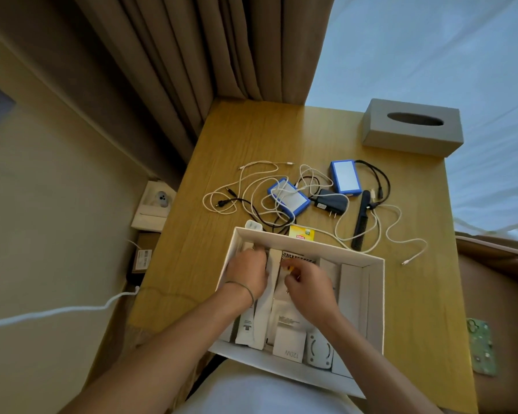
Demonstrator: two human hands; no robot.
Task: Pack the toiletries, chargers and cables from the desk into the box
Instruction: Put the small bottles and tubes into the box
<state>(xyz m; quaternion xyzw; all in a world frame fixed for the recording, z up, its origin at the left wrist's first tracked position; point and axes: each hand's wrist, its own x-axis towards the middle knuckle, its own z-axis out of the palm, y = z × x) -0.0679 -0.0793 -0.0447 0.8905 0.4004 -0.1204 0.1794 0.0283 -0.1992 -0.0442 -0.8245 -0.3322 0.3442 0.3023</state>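
A grey tissue box (412, 127) is seen at the far right corner of the wooden desk (251, 135), well apart from everything else. Brown curtains (210, 49) are hung behind the desk. A green circuit board (481, 346) is laid to the right, and a white rope (51, 312) is stretched along the left.

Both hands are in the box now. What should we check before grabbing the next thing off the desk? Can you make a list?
1. White box sits flat on the desk: ok.
2. Left hand is free: cannot tell; fingers are hidden among the packets.
3. Right hand is free: not ok; it pinches something small and yellow.
4. Cables are untangled: not ok.
5. Comb is easy to reach: ok.
6. Box has room left: cannot tell.
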